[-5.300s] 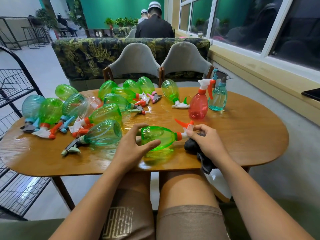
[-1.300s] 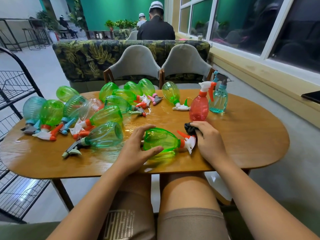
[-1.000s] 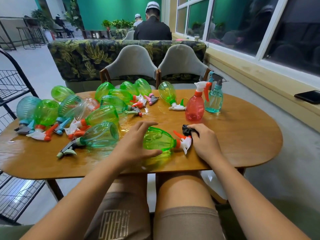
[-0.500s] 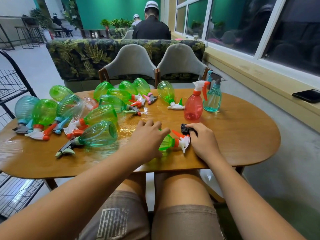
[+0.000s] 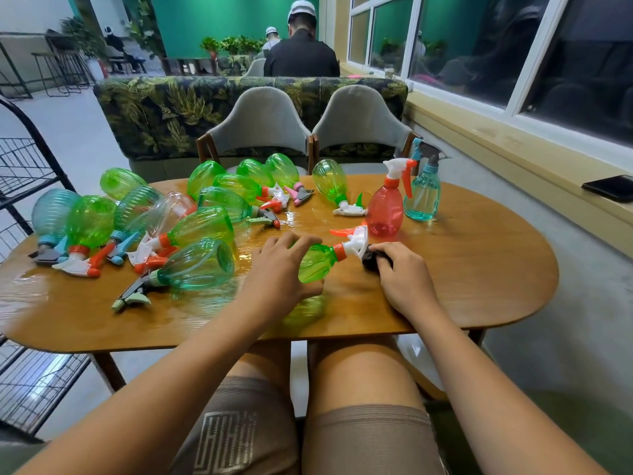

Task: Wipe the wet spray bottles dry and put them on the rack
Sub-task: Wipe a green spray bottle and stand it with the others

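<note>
A green spray bottle (image 5: 317, 264) with a white and orange trigger head lies on its side near the front of the wooden table (image 5: 462, 269). My left hand (image 5: 277, 269) grips its body from above, fingers curled over it. My right hand (image 5: 402, 275) holds a dark cloth (image 5: 371, 262) against the bottle's trigger head. Several more wet bottles (image 5: 191, 231), mostly green, lie across the left and middle of the table. A red bottle (image 5: 385, 209) and a teal bottle (image 5: 423, 197) stand upright at the back right.
A black wire rack (image 5: 24, 173) stands left of the table. Two grey chairs (image 5: 260, 128) face me across it, with a leaf-patterned sofa behind them. A phone (image 5: 609, 187) lies on the window ledge at right. The tabletop's left half glistens with water.
The bottle has turned under my left hand, so its orange trigger now points up and left. My left hand moved from the bottle's base to on top of its body. The cloth stays at the head.
</note>
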